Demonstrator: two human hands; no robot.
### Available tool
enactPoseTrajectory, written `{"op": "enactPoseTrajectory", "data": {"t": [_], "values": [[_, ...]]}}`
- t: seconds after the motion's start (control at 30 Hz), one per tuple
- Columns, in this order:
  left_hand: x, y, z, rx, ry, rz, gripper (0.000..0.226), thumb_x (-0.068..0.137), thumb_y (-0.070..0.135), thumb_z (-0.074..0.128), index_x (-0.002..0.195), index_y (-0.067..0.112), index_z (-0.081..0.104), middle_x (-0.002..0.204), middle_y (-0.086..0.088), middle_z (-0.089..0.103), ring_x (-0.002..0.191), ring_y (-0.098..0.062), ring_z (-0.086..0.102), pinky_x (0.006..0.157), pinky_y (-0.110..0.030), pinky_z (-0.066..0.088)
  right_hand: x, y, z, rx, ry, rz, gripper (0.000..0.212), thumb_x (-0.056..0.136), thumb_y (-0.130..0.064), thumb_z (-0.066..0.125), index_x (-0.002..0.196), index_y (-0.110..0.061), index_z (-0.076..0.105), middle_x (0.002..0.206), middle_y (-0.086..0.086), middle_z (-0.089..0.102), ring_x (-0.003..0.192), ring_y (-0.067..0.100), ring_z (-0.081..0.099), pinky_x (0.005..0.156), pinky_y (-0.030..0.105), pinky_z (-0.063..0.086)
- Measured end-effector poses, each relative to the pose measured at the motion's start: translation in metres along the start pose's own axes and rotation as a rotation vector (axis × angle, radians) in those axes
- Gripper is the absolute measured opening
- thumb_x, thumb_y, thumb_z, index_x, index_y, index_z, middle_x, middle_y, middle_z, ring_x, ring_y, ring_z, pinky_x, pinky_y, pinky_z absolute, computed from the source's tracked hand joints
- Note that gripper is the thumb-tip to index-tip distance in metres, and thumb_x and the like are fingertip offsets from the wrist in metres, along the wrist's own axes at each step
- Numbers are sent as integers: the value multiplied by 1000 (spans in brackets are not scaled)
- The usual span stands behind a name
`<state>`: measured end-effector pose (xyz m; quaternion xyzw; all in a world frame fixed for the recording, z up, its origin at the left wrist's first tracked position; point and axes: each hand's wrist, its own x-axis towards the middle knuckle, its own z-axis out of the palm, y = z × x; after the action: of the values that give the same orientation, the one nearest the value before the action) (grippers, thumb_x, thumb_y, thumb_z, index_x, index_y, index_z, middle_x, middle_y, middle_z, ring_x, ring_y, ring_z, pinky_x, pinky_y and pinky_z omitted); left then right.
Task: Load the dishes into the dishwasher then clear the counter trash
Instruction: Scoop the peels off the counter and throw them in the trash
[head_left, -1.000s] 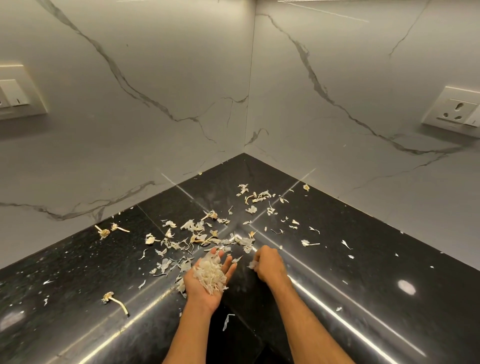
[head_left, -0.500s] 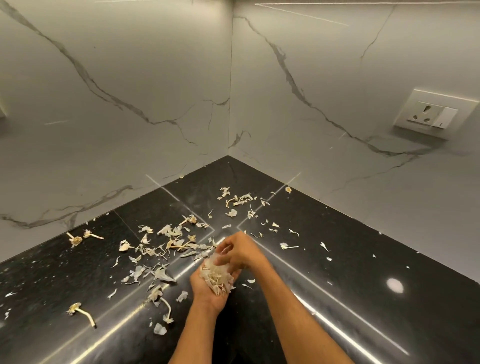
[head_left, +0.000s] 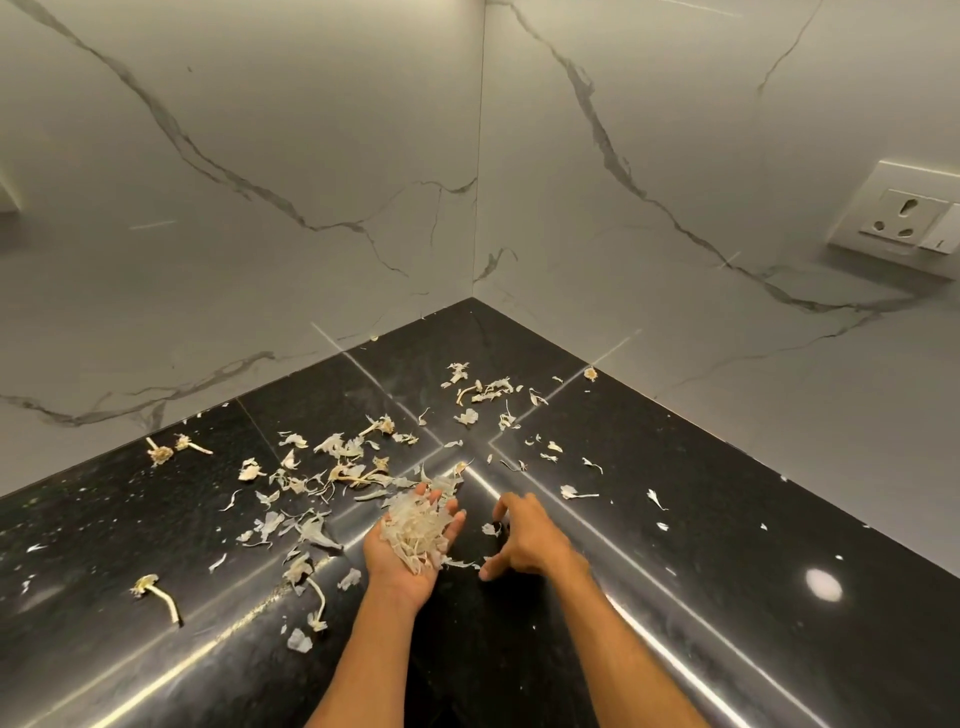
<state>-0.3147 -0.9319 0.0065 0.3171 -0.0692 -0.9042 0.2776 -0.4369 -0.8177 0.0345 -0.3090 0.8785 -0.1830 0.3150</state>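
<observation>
Left hand (head_left: 397, 569): palm up, fingers loosely spread, cupping a heap of peels (head_left: 415, 525).
Heap of peels: lies across the left palm and reaches its fingertips.
Right hand (head_left: 527, 543): just right of the left hand, palm down, fingers and thumb spread, holding nothing; I cannot tell whether it touches the tabletop (head_left: 691, 525).
Loose peel (head_left: 489, 529): between the hands, beside the right fingertips.
Scattered peels (head_left: 332, 467): on the tabletop, mostly left of and beyond the left hand.
Garlic stem (head_left: 161, 597): well left of the left hand.
</observation>
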Motion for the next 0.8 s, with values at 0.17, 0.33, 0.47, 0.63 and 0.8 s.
{"op": "enactPoseTrajectory", "data": {"t": [0.17,0.33,0.47,0.63,0.8], "values": [[-7,11,-3,-40,8,36,49,99,29,26,124,2,58,119,-22,63,110,-43,58,77,-59,53,11,-9,5,56,78,-10,46,70,-14,87,110,-15,64,107,3,66,74,10,57,73,28,47],[-12,27,-13,-60,-17,73,45,98,29,28,119,2,58,110,-20,62,96,-40,60,77,-57,53,14,-24,15,27,148,-38,9,80,-6,72,85,-13,73,80,7,74,72,17,71,73,32,58],[-13,37,-19,-63,-26,94,45,98,30,28,117,3,59,110,-20,64,96,-41,61,76,-56,55,16,-40,19,-39,18,-76,9,80,-13,73,88,-11,76,83,3,73,76,14,68,64,29,54],[-12,39,-19,-52,-19,95,45,98,29,28,116,3,59,109,-20,64,95,-41,62,77,-55,56,16,-47,24,-165,-37,-88,42,61,-14,90,98,-16,71,107,5,67,95,22,66,72,30,49],[-11,38,-15,-30,1,92,46,98,28,25,117,3,58,112,-20,62,97,-41,61,78,-56,54,13,-49,29,-175,24,-158,24,68,3,78,88,-11,77,91,10,75,85,23,71,64,25,47]]}}
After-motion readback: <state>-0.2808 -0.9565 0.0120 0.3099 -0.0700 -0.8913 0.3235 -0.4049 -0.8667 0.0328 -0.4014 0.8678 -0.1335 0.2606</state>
